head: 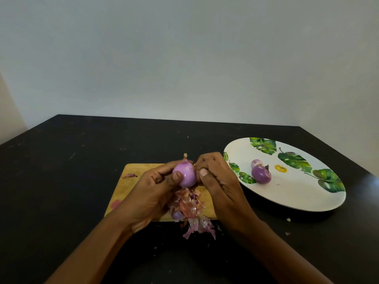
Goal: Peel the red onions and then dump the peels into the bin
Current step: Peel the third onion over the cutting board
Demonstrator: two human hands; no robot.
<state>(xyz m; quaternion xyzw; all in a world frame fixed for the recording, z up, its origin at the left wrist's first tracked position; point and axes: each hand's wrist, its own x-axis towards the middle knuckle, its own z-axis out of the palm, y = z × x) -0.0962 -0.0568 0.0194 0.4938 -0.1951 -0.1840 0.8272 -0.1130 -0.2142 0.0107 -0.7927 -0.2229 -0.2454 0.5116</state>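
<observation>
We hold one small, glossy pale-purple red onion (pixel 185 174) in the air just above the far part of the pale wooden cutting board (pixel 131 181), between both hands. Its long axis stands nearly upright, with the dry stem tip pointing up and a little away from us. Our left hand (pixel 151 191) cups it from the left, fingers curled behind and thumb pressed on the front. Our right hand (pixel 217 179) touches its right flank, thumb and curled fingers pinched together there, most likely on a strip of skin, though the strip itself is hidden. So the peel lies to the right of the holding grip, and the right hand is the one to pull it, probably down toward the heap. Directly below lies one heap of papery pink and purple peels (pixel 190 208), spilling over the board's near edge onto the black table (pixel 61 181); a purple lump at its left side we cannot identify. One stray peel scrap (pixel 129 175) lies at the board's left. To the right stands one round white plate with green leaf prints (pixel 297 197), carrying two peeled purple onions, a larger one (pixel 260 174) and a smaller one (pixel 256 162), touching. That makes three onions. No bin is in view.
</observation>
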